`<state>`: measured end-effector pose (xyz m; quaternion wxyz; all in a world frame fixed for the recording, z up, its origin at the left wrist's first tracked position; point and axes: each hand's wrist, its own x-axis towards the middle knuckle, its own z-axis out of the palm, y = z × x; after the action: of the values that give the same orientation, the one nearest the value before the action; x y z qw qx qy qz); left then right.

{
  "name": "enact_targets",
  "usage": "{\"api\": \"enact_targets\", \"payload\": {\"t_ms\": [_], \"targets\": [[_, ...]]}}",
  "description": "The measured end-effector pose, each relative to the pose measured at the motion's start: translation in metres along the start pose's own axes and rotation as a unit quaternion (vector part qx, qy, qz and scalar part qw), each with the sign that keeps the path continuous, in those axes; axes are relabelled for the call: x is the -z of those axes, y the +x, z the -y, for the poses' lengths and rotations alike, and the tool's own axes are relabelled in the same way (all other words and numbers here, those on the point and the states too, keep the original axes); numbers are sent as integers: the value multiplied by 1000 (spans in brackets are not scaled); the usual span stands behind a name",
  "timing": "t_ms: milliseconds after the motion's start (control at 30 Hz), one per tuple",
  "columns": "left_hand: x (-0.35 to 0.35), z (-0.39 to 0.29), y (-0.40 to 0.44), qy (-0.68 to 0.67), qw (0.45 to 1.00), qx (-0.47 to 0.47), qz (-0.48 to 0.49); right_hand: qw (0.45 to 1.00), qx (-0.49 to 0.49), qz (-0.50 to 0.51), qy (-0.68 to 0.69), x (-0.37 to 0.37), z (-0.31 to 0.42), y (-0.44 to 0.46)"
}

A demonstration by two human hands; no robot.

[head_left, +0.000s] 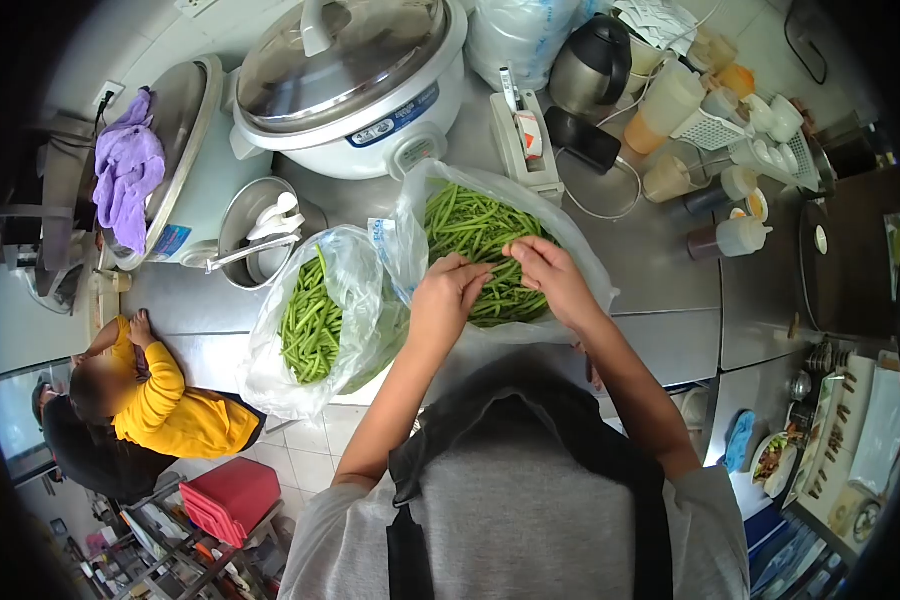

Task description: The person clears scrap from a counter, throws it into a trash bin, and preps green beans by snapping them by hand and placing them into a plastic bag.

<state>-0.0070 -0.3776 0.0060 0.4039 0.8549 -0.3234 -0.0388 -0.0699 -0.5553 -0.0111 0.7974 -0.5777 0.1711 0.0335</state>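
A large clear plastic bag (580, 250) stands open on the steel counter, with many long green beans (470, 225) inside. Over these beans my left hand (448, 292) is closed in a pinch on a green bean. Close beside it, my right hand (550, 278) also has thumb and fingers pinched together on a green bean; most of what lies between the fingertips is hidden. To the left of my left hand sits a second clear bag (270, 370), its mouth open, holding shorter pieces of green bean (312, 325).
Behind the bags stand a big rice cooker (370, 110), a metal pot (240, 215) with white spoons and a thermal jug (585, 65). A phone (582, 140) and sauce bottles (660, 105) are at right. A person in yellow (190, 400) leans at the counter's left end.
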Motion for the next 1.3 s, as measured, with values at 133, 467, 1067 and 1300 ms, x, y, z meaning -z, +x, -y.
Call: {"api": "enact_targets", "payload": {"t_ms": [133,467,1067,1300], "targets": [[3,-3,4,-120,989,74,-48,986,91,-62,-128,-1,10,-5],[5,-13,12,-459,867,188,-39,983,51,67,-164,-22,-5,-28],[-15,8,10,-331,936,114,46,908,116,-121,-385,23,-19,-27],[-27,11,20,198,958,-167,126,838,146,-76,-520,12,-25,-29]]}}
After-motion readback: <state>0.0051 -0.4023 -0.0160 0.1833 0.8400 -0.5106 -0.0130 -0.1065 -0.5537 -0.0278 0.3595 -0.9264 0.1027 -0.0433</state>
